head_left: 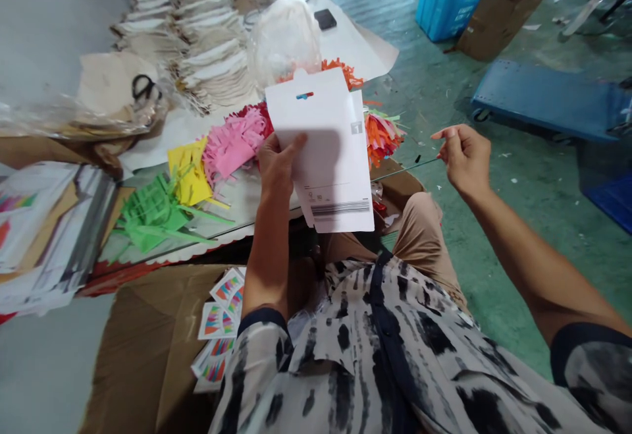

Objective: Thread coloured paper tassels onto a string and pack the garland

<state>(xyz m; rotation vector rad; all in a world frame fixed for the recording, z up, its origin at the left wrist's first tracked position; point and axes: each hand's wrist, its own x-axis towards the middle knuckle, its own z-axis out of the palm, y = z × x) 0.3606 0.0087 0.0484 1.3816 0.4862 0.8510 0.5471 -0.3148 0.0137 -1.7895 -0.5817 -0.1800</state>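
Patterned shirt (340, 348) fills 6 o'clock, fingers of left hand (276, 164) clamp white card (328, 157) at 12, apparently bracing it while right hand (465, 159) fingers, pinched on green string (409, 169), tension toward 2–3.

Our pale shirt (328, 361) with black brushstroke marks, our short sleeves (261, 352) edged navy, navy placket (386, 325), beige trousers (419, 236)

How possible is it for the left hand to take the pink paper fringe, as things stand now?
Probably not yet: the left hand grips the white card. The pink paper fringe lies close to that hand, though, so freeing it would likely be enough.
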